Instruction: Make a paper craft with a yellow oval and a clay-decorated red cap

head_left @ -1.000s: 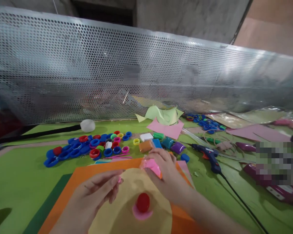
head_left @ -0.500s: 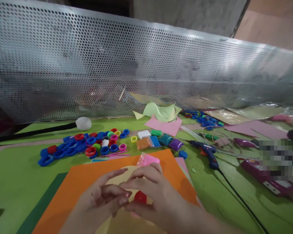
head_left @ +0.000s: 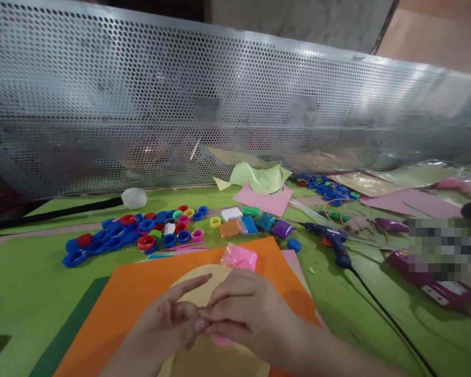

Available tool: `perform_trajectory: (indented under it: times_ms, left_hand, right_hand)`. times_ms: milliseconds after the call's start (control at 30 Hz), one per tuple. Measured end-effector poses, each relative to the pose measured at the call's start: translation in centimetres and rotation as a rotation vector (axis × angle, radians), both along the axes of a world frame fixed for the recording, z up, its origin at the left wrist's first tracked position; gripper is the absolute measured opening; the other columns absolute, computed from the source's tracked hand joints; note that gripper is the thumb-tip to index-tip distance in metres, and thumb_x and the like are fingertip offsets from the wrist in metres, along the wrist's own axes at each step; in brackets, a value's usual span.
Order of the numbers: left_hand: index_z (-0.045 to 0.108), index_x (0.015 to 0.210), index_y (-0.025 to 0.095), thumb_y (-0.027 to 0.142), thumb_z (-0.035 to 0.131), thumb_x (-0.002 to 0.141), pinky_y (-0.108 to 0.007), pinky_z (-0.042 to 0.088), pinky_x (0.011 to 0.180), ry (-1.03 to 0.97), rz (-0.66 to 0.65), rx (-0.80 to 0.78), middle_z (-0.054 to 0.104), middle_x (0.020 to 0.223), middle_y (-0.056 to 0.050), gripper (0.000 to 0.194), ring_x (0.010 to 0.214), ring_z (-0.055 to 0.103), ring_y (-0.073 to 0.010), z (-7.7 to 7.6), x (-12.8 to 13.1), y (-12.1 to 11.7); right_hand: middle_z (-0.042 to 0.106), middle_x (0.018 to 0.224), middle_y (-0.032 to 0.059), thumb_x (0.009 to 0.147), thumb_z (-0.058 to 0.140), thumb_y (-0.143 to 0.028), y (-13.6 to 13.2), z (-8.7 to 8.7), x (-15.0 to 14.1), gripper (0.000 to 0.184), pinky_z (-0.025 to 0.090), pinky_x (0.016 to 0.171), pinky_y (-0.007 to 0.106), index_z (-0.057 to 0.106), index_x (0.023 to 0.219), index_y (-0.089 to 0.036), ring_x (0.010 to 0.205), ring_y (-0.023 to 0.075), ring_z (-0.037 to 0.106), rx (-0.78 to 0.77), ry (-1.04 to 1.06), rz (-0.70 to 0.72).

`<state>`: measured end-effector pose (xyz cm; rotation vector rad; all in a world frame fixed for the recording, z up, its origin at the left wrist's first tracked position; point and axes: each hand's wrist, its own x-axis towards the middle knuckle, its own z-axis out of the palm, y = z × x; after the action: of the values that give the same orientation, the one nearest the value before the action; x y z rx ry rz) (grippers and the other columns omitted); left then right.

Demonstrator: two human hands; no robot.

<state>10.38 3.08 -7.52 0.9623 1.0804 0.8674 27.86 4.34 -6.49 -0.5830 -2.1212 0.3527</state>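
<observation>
Seemingly called for light, even pressure from left hand point(head_left: 157, 330) and right hand point(head_left: 255, 314), fingertips pinched together above the cream disc point(head_left: 220, 362), any held piece too hidden to tell, with the pink packet point(head_left: 243, 258) by the disc's far edge.

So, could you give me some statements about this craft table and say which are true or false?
1. The left hand and right hand are close together above the round cream paper. True.
2. The blue glue gun lies to the left of both hands. False: the glue gun lies to their right.
3. The shiny purple packet lies beside the teal packet. True.
4. The curled pale green paper is under the orange sheet. False: the pale green paper lies farther back, near the perforated metal panel.
5. A black cord runs from the glue gun. True.
</observation>
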Motion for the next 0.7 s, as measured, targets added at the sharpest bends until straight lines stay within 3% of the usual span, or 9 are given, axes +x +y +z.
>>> perform_trajectory:
  times_ms: [100, 200, 300, 400, 533, 600, 700]
  left_hand:
    - [0.059, 0.108, 0.020, 0.039, 0.081, 0.052, -0.019, 0.033, 0.049, -0.018, 0.023, -0.037, 0.050, 0.045, 0.007, 0.063, 0.045, 0.039, -0.0068, 0.4, 0.2, -0.4]
    - [0.061, 0.106, 0.021, 0.039, 0.081, 0.050, -0.018, 0.036, 0.049, -0.066, 0.117, -0.099, 0.048, 0.048, 0.007, 0.062, 0.046, 0.040, -0.0066, 0.9, -0.4, -0.1]
    - [0.058, 0.110, 0.029, 0.036, 0.083, 0.049, -0.018, 0.043, 0.054, -0.174, 0.283, -0.100, 0.053, 0.055, 0.006, 0.066, 0.054, 0.049, -0.0084, 1.2, -1.7, 1.0]
    - [0.060, 0.106, 0.031, 0.032, 0.083, 0.050, -0.016, 0.045, 0.054, -0.151, 0.335, -0.043, 0.059, 0.062, 0.005, 0.061, 0.062, 0.055, -0.0100, 1.0, -2.5, 1.9]
    - [0.066, 0.096, 0.026, 0.039, 0.082, 0.050, -0.018, 0.048, 0.058, -0.051, 0.258, -0.152, 0.065, 0.073, 0.001, 0.050, 0.064, 0.057, -0.0105, 0.7, -1.7, 1.5]
    - [0.066, 0.096, 0.024, 0.043, 0.080, 0.052, -0.019, 0.048, 0.060, -0.015, 0.203, -0.146, 0.066, 0.076, -0.001, 0.050, 0.067, 0.057, -0.0122, 0.7, -1.2, 1.0]
    - [0.068, 0.092, 0.023, 0.044, 0.076, 0.058, -0.019, 0.045, 0.062, 0.096, 0.172, -0.064, 0.067, 0.079, -0.001, 0.041, 0.070, 0.056, -0.0128, 0.9, -1.1, 0.6]
  right_hand:
    - [0.067, 0.076, -0.0009, 0.090, 0.045, -0.029, -0.2, 0.5, 0.4, 0.024, 0.047, 0.070, 0.024, 0.064, 0.080, -0.020, 0.066, 0.0094, 0.059, 0.027, -0.084, 0.018]
    - [0.067, 0.076, 0.0013, 0.087, 0.049, -0.021, -0.3, 1.3, 0.8, 0.016, 0.048, 0.065, 0.022, 0.064, 0.082, -0.018, 0.068, 0.0104, 0.059, 0.004, 0.015, -0.021]
    - [0.066, 0.074, 0.0018, 0.083, 0.052, -0.019, -0.1, 2.0, 1.3, 0.013, 0.047, 0.054, 0.018, 0.065, 0.079, -0.019, 0.064, 0.0101, 0.059, -0.148, 0.207, -0.157]
    - [0.064, 0.072, 0.0018, 0.082, 0.050, -0.022, 0.3, 2.3, 1.4, 0.015, 0.045, 0.048, 0.019, 0.064, 0.076, -0.019, 0.058, 0.0106, 0.056, -0.392, 0.257, -0.263]
    - [0.059, 0.069, -0.0013, 0.075, 0.060, -0.024, 0.6, 1.6, 1.0, 0.006, 0.042, 0.048, 0.019, 0.059, 0.071, -0.019, 0.057, 0.0092, 0.052, -0.621, 0.211, -0.232]
    - [0.057, 0.066, -0.0037, 0.072, 0.064, -0.021, 0.5, 1.3, 0.9, 0.009, 0.040, 0.049, 0.018, 0.057, 0.068, -0.019, 0.055, 0.0079, 0.049, -0.601, 0.155, -0.253]
    - [0.058, 0.069, -0.0040, 0.078, 0.059, -0.021, 0.5, 1.1, 1.1, 0.007, 0.039, 0.053, 0.019, 0.060, 0.071, -0.020, 0.059, 0.0081, 0.049, -0.527, 0.057, -0.250]
